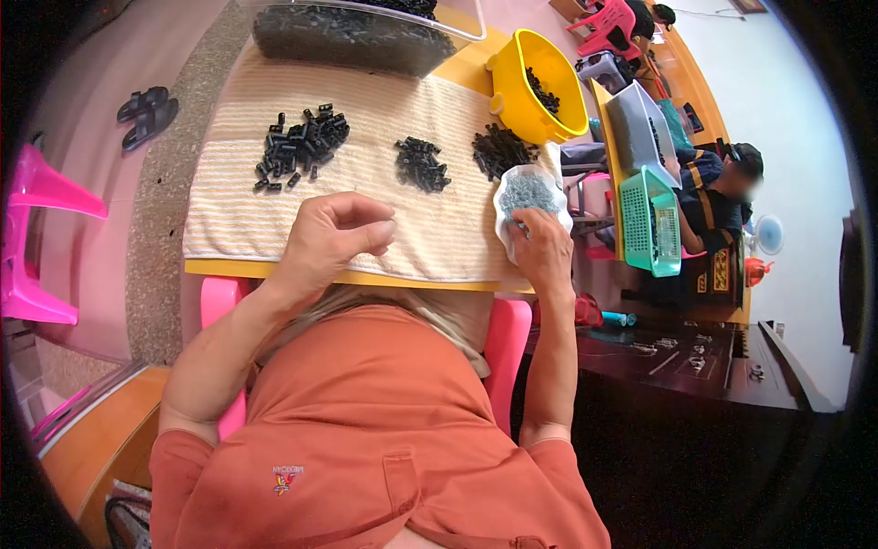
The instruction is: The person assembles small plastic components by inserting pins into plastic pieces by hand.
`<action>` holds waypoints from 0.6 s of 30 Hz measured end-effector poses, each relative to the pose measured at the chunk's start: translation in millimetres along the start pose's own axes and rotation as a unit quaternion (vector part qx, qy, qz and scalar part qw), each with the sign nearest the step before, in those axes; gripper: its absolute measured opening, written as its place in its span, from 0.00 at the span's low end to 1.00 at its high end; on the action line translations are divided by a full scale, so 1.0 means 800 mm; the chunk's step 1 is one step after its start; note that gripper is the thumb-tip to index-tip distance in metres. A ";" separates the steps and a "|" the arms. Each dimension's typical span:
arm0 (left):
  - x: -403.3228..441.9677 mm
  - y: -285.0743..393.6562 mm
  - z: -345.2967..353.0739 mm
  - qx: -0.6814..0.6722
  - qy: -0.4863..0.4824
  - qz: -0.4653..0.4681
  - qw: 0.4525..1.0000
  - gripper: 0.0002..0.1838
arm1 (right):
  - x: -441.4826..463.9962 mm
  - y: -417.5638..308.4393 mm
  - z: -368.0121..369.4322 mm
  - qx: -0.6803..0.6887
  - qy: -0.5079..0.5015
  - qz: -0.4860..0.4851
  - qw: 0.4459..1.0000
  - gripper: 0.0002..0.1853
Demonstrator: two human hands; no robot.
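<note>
We wear an orange-red shirt (366, 393) | short sleeves (560, 471) on either side of our emblem (284, 483), small and multicoloured | tiny pale lettering (287, 469) beside the emblem | stitched placket (401, 480) right of the emblem | beige cloth (462, 343) at our waist, well below the emblem.

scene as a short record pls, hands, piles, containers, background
left hand: over towel, fingers pinched, contents unclear
right hand: fingers at small greyish pieces in white scalloped dish
surface: striped towel on table
piles: three, small black parts
containers: clear bin and yellow tub, both holding black parts
background: seated person beside green basket; black sandals on floor
</note>
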State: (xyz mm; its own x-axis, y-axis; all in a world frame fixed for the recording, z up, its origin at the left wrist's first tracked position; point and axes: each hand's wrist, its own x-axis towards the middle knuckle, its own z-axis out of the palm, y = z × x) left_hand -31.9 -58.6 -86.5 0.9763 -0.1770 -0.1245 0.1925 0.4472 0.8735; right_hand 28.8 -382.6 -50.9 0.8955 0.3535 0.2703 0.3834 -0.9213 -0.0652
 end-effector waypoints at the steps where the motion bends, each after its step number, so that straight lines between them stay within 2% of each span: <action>1: 0.000 -0.001 0.000 -0.003 -0.001 -0.001 1.000 0.09 | 0.000 0.000 -0.001 0.002 -0.008 0.005 1.000 0.07; 6: 0.000 0.000 0.002 -0.007 0.004 -0.010 1.000 0.09 | -0.001 -0.003 -0.010 -0.004 -0.009 0.035 0.999 0.09; 9: -0.002 0.003 0.004 -0.007 0.013 -0.019 1.000 0.09 | 0.002 -0.001 -0.015 -0.053 -0.017 0.053 0.997 0.10; 18: -0.002 0.005 0.004 -0.011 0.006 -0.021 1.000 0.08 | 0.004 0.020 0.001 0.024 -0.015 0.049 0.998 0.07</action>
State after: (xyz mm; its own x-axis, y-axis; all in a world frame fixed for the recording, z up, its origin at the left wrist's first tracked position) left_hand -33.2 -58.9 -81.1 0.9684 -0.1861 -0.1660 0.2351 0.4595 0.8565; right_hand 37.6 -395.9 -51.8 0.9352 0.2673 0.2323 0.3034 -0.9430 -0.1365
